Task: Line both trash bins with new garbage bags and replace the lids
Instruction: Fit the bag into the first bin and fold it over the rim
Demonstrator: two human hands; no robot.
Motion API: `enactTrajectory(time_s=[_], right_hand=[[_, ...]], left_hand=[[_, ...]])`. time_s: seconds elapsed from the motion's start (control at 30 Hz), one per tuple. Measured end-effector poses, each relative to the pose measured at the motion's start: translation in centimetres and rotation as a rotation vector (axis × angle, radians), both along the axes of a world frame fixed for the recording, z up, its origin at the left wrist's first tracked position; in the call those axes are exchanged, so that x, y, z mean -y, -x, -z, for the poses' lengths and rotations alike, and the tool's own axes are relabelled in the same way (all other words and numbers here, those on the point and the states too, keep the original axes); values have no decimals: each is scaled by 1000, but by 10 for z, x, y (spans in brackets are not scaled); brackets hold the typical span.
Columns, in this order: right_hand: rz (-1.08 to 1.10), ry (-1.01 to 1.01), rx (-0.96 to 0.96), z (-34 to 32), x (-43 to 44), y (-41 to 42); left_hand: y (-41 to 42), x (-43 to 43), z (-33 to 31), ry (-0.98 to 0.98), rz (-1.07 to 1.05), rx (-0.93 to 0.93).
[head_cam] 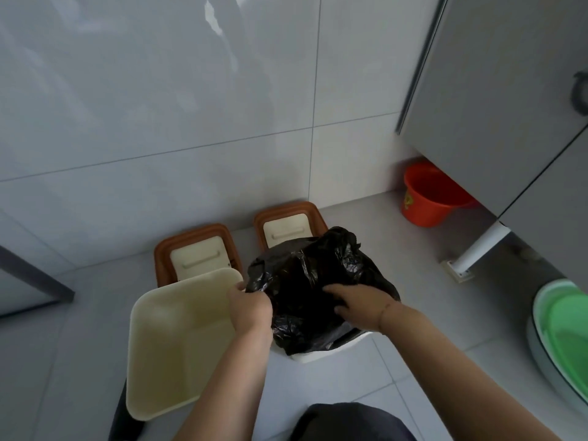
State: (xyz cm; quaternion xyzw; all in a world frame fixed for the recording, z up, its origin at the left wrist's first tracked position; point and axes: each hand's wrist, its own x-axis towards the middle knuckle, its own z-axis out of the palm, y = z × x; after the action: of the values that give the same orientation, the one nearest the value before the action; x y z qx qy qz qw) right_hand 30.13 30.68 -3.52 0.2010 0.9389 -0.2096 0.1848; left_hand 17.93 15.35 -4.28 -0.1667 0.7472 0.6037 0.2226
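Observation:
A cream bin [165, 351] stands open and bare on the floor at the left. Beside it a second, white bin [321, 354] is nearly hidden under a crumpled black garbage bag [305, 268]. My left hand [249, 305] pinches the bag's left edge between the two bins. My right hand [359, 302] presses on the bag's right side, fingers spread over the plastic. Two brown lids with cream flaps lie on the floor against the wall: the left lid [194, 249] and the right lid [288, 222].
A tiled wall rises right behind the lids. An orange bucket [429, 195] sits under a grey stall partition [496, 106] at the right, by its white support leg [477, 249]. A green basin [563, 332] lies at the right edge. A dark frame [35, 278] juts in from the left.

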Motion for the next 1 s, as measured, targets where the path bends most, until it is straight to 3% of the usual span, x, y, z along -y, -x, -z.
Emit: enactTrajectory(time_s=[0.07,0.13,0.2,0.3,0.37,0.43,0.47,0.6,0.67,0.73,0.83,0.9,1.0], right_hand=[[-17,-80,173,-1,0,-2],[44,-84,105,-3,2,-7],[78,31,71,-8,5,-14],[124,317,199,-23,8,-23],[286,198,-48,-32,1,-17],[515,-106,-373,-31,-9,0],[576,-210,-386,-28,-10,10],[527,-339,-103,7,-6,49],[591,-372,-63,23,-18,58],[745,-308,-104,26,-43,58],[911,45,-357,24,-78,53],[1009,322,-520,21,-93,51],[1085,615,-616,22,-105,55]], left_hand=[[3,7,0,63,7,-90],[7,13,-1,131,2,-131],[9,17,-3,241,63,-144],[10,13,-13,425,319,-255],[19,3,-20,513,413,-396],[33,-10,-23,658,524,-564],[41,-17,-22,724,595,-631],[59,-38,-6,900,903,-706],[65,-39,4,784,882,-634],[71,-35,12,591,722,-542],[84,-28,22,358,503,-423],[89,-29,26,180,399,-227],[95,-37,30,107,348,2]])
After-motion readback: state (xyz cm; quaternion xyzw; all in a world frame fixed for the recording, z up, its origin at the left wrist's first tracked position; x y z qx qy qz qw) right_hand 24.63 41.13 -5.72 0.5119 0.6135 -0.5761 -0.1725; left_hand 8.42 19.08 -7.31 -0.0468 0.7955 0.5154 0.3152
